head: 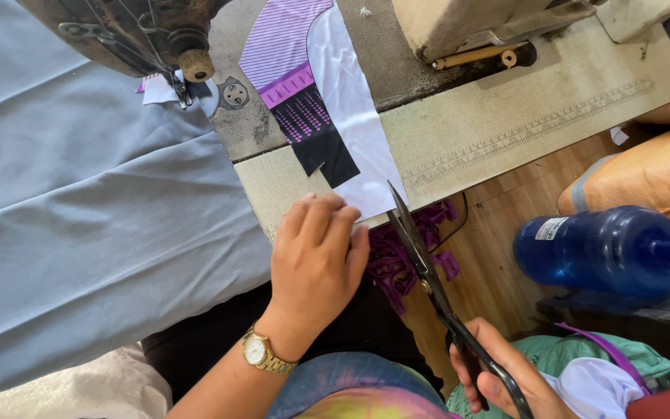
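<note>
L hand (316,260): palm down, fingers curled and pressed together; fingertips pin the lower edge of the white fabric piece (350,109) at the table's near edge; grips nothing, just holds it flat; gold wristwatch (257,351) on the wrist; forearm comes in from bottom centre.
R hand (505,380): low right, fingers closed through the black loops of the scissors (428,271); wrist angled so the blades point up-left toward the fabric's near edge; blades nearly closed w/ only a thin gap, tip just beside the white piece, close to the L fingertips.
Fabric piece: lies on the sewing table (505,132), white panel w/ purple striped and black sections; runs from the machine bed down to the near edge.
Risks (judgement): blade tip sits v. near the L index finger, so a snip w/o shifting the hand could nick it; piece is pinned at one edge only, so a tug from the blades could skew it and give a crooked cut; grey cloth (79,202) is draped beside it and could get caught if it slides over.
Around: sewing machine head (149,35) top left; purple scraps (405,256) hang below the table edge; blue water bottle (606,248) lies at right on the floor side; printed ruler strip (537,128) along the table.
</note>
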